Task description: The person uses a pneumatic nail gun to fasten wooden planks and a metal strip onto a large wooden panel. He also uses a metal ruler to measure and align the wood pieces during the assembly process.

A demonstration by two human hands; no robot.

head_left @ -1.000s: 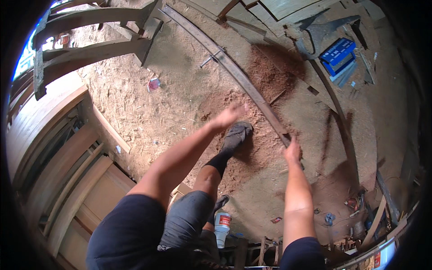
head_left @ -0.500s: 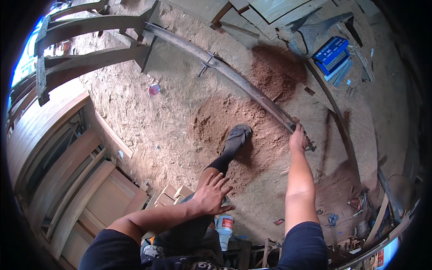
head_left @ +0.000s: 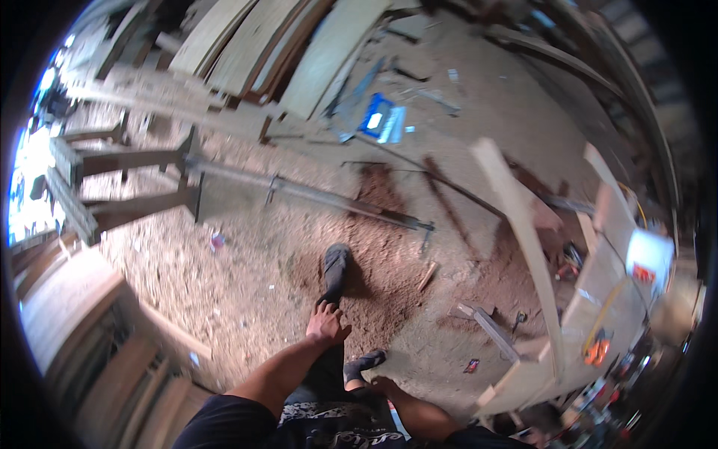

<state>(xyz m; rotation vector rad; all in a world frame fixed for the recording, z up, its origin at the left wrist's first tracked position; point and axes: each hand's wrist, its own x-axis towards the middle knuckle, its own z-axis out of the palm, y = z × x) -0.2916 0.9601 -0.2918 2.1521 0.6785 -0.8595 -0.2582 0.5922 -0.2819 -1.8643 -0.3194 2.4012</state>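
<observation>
My left hand point(head_left: 327, 326) is in front of my body, over my forward leg, with its fingers apart and nothing in them. My right hand point(head_left: 382, 386) is drawn in low, close to my other leg; it is small and blurred, so its fingers cannot be made out. Beyond my feet a long metal bar clamp point(head_left: 314, 193) lies across the sawdust-covered ground. Its left end meets a wooden frame with curved legs point(head_left: 142, 159). Its right end, with a screw fitting, lies apart from both hands. My dark shoe point(head_left: 336, 260) stands on the sawdust nearer to me.
Wooden boards point(head_left: 329, 60) lean at the back. A blue box point(head_left: 376, 114) sits on the ground beyond the clamp. To the right stand a pale upright plank point(head_left: 523, 232) and a plywood panel point(head_left: 591, 322). Wooden panels point(head_left: 67, 307) are stacked at the left.
My right hand has let go of the clamp's end and come back toward my body. The view has swung to the right, bringing the plank and plywood panel into sight.
</observation>
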